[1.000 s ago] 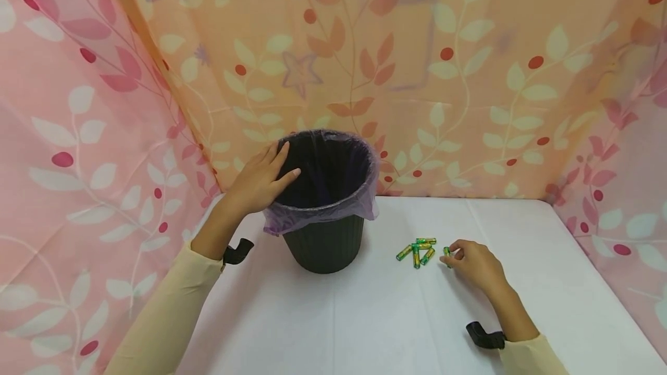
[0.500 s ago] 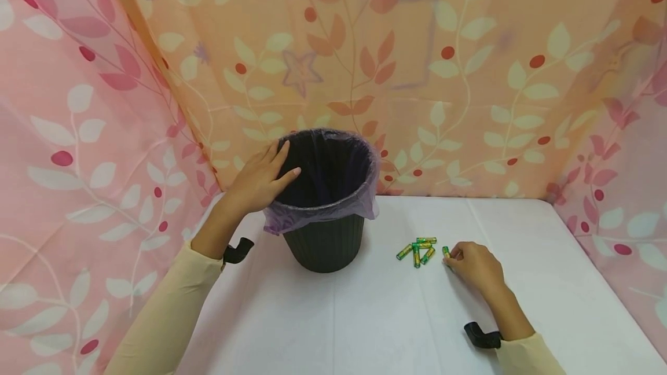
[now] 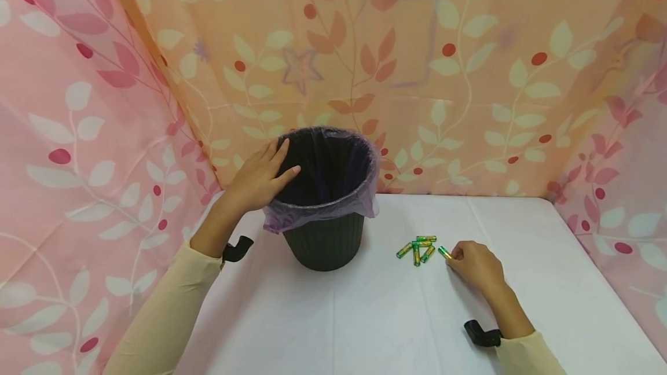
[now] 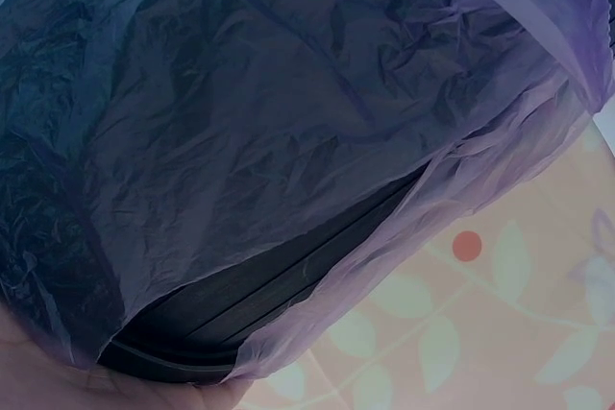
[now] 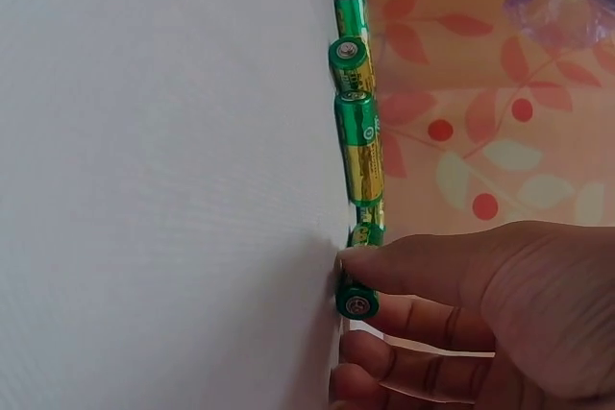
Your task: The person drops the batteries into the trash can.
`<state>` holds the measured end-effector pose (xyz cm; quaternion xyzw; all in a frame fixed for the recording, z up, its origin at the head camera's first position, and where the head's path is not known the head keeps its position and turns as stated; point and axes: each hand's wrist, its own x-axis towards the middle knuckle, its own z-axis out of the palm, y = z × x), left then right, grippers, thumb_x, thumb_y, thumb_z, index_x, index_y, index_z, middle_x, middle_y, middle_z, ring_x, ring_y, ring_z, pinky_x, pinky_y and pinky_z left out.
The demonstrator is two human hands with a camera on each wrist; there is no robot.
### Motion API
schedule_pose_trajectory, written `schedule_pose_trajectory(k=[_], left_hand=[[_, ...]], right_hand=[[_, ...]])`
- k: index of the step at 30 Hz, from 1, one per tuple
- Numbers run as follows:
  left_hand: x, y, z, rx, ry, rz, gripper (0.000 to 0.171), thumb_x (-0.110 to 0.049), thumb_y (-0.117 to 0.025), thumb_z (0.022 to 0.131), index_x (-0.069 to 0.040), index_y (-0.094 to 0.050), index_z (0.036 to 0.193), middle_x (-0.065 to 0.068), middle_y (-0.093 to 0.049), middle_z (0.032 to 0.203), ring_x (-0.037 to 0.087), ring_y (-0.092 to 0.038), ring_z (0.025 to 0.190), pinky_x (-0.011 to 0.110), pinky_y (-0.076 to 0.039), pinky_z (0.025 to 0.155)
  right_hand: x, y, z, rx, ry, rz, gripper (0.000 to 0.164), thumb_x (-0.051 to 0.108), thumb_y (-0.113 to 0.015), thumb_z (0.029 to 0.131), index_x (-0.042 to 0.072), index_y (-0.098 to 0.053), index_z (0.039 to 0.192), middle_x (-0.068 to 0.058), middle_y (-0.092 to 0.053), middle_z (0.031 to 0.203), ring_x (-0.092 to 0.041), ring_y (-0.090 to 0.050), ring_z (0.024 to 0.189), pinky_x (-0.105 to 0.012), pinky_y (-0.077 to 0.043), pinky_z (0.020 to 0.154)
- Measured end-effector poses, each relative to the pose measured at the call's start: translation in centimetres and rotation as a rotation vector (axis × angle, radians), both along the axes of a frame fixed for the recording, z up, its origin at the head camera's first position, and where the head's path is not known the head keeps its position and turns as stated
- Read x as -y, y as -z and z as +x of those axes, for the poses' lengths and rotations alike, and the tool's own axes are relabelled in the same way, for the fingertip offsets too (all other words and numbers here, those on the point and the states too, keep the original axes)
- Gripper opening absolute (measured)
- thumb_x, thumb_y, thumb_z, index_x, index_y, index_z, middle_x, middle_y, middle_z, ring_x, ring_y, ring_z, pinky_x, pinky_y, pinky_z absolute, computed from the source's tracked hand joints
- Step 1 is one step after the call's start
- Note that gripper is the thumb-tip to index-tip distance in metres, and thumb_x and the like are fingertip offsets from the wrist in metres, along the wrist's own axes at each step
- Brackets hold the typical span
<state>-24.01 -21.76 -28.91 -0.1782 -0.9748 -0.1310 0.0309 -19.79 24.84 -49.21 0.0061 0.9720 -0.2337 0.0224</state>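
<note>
My right hand [image 3: 477, 266] pinches a green-and-gold battery [image 3: 444, 252] between thumb and fingers, low over the white table. The right wrist view shows the end of this battery [image 5: 357, 302] under the thumb. Just left of it lie several matching batteries [image 3: 416, 253] in a loose cluster. A dark ribbed waste bin [image 3: 324, 246] stands upright left of them, with a purple plastic liner [image 3: 295, 219] folded over its rim. My left hand [image 3: 256, 181] rests on the bin's left rim, fingers extended and thumb over the opening. Liner folds [image 4: 240, 132] fill most of the left wrist view.
A white cloth covers the table [image 3: 380, 317]. Behind it hangs an orange leaf-patterned curtain [image 3: 406, 120], with pink patterned cloth [image 3: 78, 161] at both sides. Black curved pieces [image 3: 238, 249] sit at both wrists.
The battery in my right hand has turned so its free end points up and left toward the cluster. My left hand and the bin have stayed in place.
</note>
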Motion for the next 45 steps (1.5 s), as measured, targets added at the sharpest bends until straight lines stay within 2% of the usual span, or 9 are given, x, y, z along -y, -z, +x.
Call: schedule_pose_trajectory(k=[16,21,28,33,40,45], left_hand=[[-0.1,-0.2,0.1,0.012,0.001,-0.001,0.079,-0.056,-0.032,0.107,-0.007,-0.006,0.163,0.022,0.0,0.168,0.038,0.001,0.155,0.052,0.002,0.125],[-0.1,-0.2,0.1,0.011,0.004,0.002,0.079,-0.057,-0.031,0.107,-0.008,-0.006,0.163,0.022,0.0,0.168,0.038,0.001,0.155,0.052,0.002,0.125],[-0.1,-0.2,0.1,0.012,0.004,0.008,0.078,-0.056,-0.032,0.107,-0.008,-0.007,0.163,0.022,0.0,0.168,0.038,0.001,0.155,0.052,0.002,0.125],[0.0,-0.1,0.0,0.012,0.009,0.004,0.078,-0.056,-0.033,0.107,-0.007,-0.008,0.163,0.022,-0.001,0.168,0.038,0.001,0.155,0.051,0.003,0.125],[-0.1,-0.1,0.0,0.005,0.006,0.003,0.078,-0.055,-0.034,0.107,-0.006,-0.01,0.163,0.023,-0.003,0.168,0.038,0.001,0.155,0.051,0.002,0.125],[-0.1,-0.2,0.1,0.009,0.003,0.002,0.078,-0.056,-0.032,0.107,-0.007,-0.009,0.163,0.023,-0.002,0.168,0.038,0.001,0.155,0.051,0.002,0.125]], right_hand=[[-0.3,-0.6,0.1,-0.036,-0.02,-0.038,0.014,0.016,-0.076,0.087,0.003,-0.07,0.09,-0.004,-0.062,0.079,-0.022,-0.054,0.072,-0.034,-0.04,0.056],[-0.3,-0.7,-0.1,-0.083,-0.028,-0.079,0.014,0.018,-0.076,0.088,0.005,-0.072,0.092,-0.003,-0.064,0.079,-0.022,-0.055,0.073,-0.033,-0.04,0.056],[-0.1,-0.8,-0.3,-0.196,-0.043,-0.137,0.011,0.019,-0.077,0.089,0.009,-0.074,0.092,-0.001,-0.068,0.081,-0.018,-0.06,0.075,-0.032,-0.043,0.059],[0.2,-1.2,-0.3,-0.274,-0.074,-0.206,0.011,0.015,-0.078,0.088,0.006,-0.075,0.094,-0.002,-0.071,0.082,-0.016,-0.063,0.074,-0.03,-0.048,0.063],[1.1,-2.1,-0.1,-0.314,-0.1,-0.283,0.013,0.015,-0.08,0.088,0.007,-0.075,0.096,0.001,-0.072,0.08,-0.014,-0.064,0.074,-0.024,-0.05,0.063],[1.8,-2.8,0.2,-0.304,-0.106,-0.324,0.013,0.016,-0.081,0.087,0.01,-0.076,0.097,0.004,-0.071,0.078,-0.015,-0.063,0.074,-0.024,-0.049,0.062]])
